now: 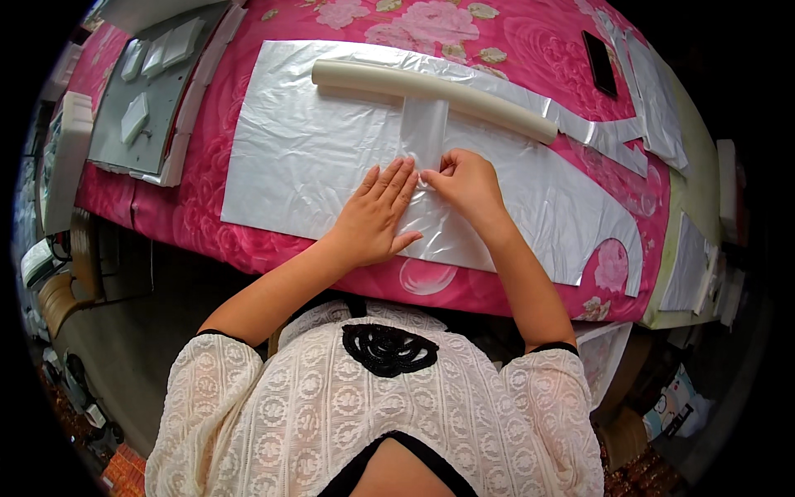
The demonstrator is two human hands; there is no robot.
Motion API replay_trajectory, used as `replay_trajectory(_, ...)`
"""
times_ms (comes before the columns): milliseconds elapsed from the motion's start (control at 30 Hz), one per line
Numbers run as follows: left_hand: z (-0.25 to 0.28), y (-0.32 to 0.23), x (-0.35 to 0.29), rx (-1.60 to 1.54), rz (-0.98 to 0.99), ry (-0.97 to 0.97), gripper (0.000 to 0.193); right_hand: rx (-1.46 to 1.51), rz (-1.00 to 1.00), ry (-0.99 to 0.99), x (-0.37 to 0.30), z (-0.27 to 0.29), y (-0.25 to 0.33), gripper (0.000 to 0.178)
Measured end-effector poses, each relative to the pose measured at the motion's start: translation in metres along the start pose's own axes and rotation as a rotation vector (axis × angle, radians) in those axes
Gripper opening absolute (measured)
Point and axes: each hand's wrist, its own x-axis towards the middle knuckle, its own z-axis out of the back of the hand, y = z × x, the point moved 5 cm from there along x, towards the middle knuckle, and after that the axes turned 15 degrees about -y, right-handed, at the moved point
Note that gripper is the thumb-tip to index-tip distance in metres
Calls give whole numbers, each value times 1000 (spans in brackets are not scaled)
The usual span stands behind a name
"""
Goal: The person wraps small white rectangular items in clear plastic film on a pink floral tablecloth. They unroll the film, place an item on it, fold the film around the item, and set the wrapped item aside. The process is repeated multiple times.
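the left hand (373, 214) lies open, palm down, on the silvery plastic sheet (298, 157), probably to keep it flat on the pink-covered bench (190, 215); the right hand (468, 184) is curled beside it at the clear strip (424, 131), whether pinching it i cannot tell. the pale tube (435, 91) lies across the sheet's far part, perhaps weighing it down.

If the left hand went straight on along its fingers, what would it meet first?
The left hand would likely meet the flat translucent strip first, then the pale tube; the hand's exact height is unclear.
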Motion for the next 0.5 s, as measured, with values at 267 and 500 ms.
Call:
replay_trajectory(267,7,2,12,-8,-34,-59,63,-204,976,-348,-15,1,4,44)
replay_trajectory(500,16,21,28,-85,-179,-200,31,-170,1055,-107,1,5,11,43)
